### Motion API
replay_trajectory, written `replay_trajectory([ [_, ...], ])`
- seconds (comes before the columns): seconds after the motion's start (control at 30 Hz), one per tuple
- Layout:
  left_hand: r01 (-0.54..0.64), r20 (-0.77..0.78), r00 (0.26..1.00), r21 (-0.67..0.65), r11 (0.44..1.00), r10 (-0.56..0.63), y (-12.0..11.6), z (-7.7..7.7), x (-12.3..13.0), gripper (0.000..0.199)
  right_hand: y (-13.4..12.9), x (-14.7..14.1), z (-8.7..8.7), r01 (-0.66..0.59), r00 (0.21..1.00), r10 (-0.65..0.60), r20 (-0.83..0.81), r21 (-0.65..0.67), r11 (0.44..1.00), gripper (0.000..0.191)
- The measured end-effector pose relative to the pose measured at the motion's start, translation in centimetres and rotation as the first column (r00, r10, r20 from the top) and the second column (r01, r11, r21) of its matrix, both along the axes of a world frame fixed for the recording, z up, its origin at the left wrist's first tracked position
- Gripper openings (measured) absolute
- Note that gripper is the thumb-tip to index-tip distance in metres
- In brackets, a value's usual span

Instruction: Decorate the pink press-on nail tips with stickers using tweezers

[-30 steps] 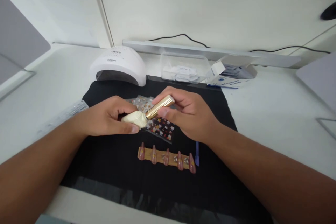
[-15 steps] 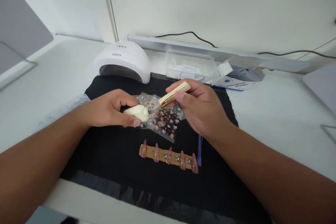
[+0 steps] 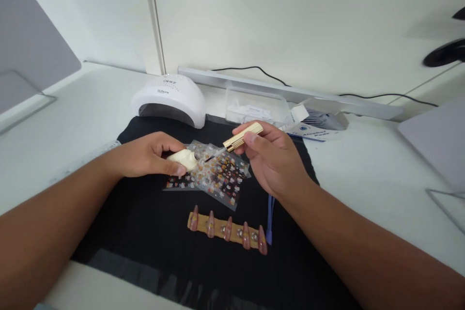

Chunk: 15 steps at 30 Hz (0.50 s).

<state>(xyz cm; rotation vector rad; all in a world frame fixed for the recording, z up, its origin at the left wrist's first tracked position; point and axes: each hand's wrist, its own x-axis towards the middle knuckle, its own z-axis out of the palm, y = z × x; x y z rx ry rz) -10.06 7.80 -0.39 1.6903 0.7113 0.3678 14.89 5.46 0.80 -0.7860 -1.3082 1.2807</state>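
Observation:
My left hand [image 3: 154, 155] is closed around a cream nail polish bottle [image 3: 184, 159], tilted with its open neck toward the right. Between the thumb and fingers of my right hand [image 3: 272, 155] is the gold ribbed brush cap [image 3: 242, 137]. Its thin brush [image 3: 215, 155] is out of the bottle, the dark tip just off the neck. Under both lie patterned sticker sheets [image 3: 221, 179]. Nearer to me, several pink pointed false nails [image 3: 228, 229] stand in a row on a tan strip [image 3: 199, 225].
A white nail lamp [image 3: 170, 99] stands at the back left of the black mat [image 3: 145, 232]. Behind my right hand are a clear plastic box [image 3: 254, 106] and an alcohol pads box [image 3: 314, 131]. A purple stick [image 3: 270, 223] lies beside the nails.
The brush has come fully out of the bottle neck, and the gap between bottle and cap has widened. The whole view has shifted a little.

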Motion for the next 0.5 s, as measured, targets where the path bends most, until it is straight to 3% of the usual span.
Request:
replay_trajectory([
  [0.13,-0.050,0.040,0.998,-0.030,0.998,0.051,0.4,-0.4,-0.2,0.019,-0.3,-0.3,0.1,-0.027,0.999,0.028,0.027,-0.021,0.999,0.011],
  [0.23,-0.095,0.080,0.992,-0.035,0.995,0.097,0.4,-0.5,-0.2,0.015,-0.9,-0.6,0.3,-0.146,0.986,0.151,0.070,-0.064,0.987,0.013],
  [0.37,-0.109,0.100,0.989,-0.010,0.994,0.109,0.4,-0.4,-0.2,0.010,-1.7,-1.0,0.5,-0.342,0.905,0.353,0.240,-0.084,0.936,0.009],
  [0.5,-0.100,0.089,0.991,0.030,0.995,0.097,0.5,-0.3,-0.2,0.012,-2.1,-1.1,0.8,-0.408,0.816,0.367,0.447,-0.003,0.913,0.009],
])
